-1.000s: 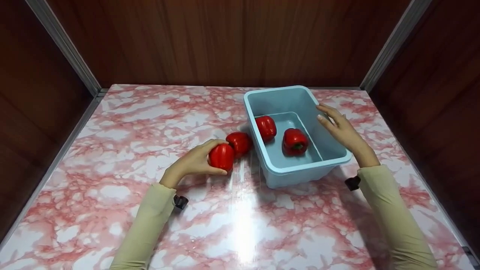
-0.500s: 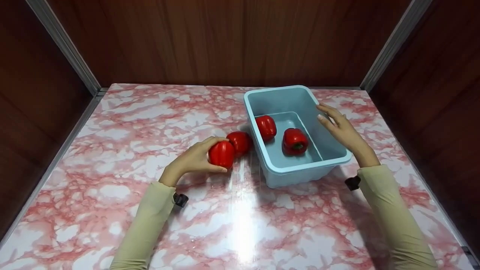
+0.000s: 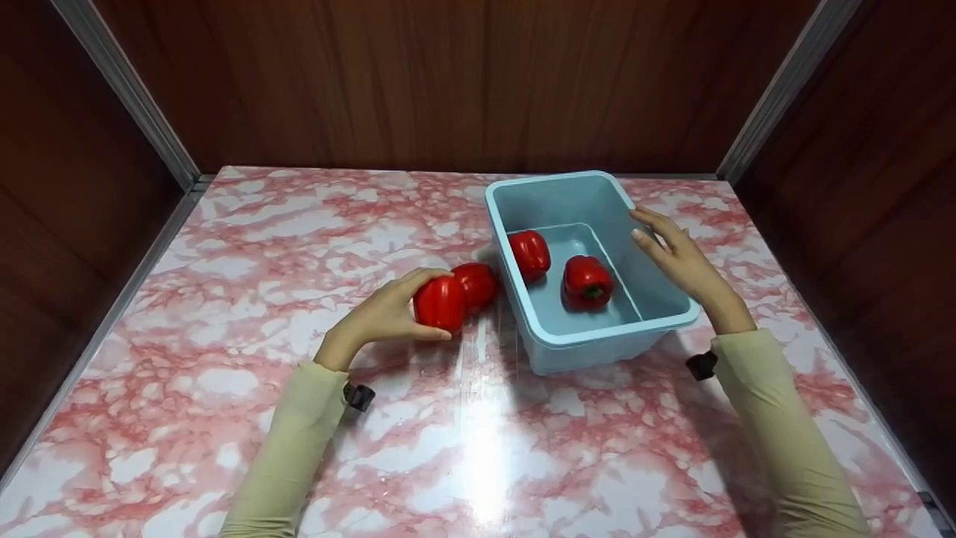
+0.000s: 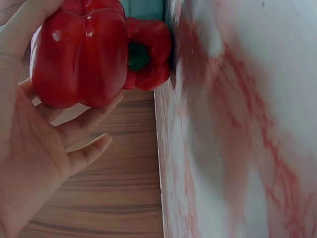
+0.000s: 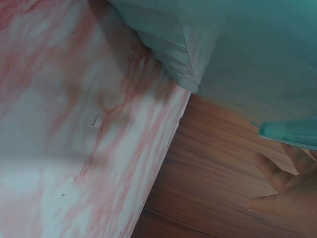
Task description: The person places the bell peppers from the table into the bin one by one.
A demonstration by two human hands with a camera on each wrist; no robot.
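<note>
Over the last second our left hand, its grip curled round a red pepper, has lifted it slightly off the tabletop, while our right hand, fingers straight, stays on the blue bin rim.

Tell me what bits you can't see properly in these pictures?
- Head view: the held pepper covers part of the pepper behind it.
- Left wrist view: the left hand is cut off by the edge.
- Right wrist view: the blue tub is blurred; its inside is hidden.
</note>
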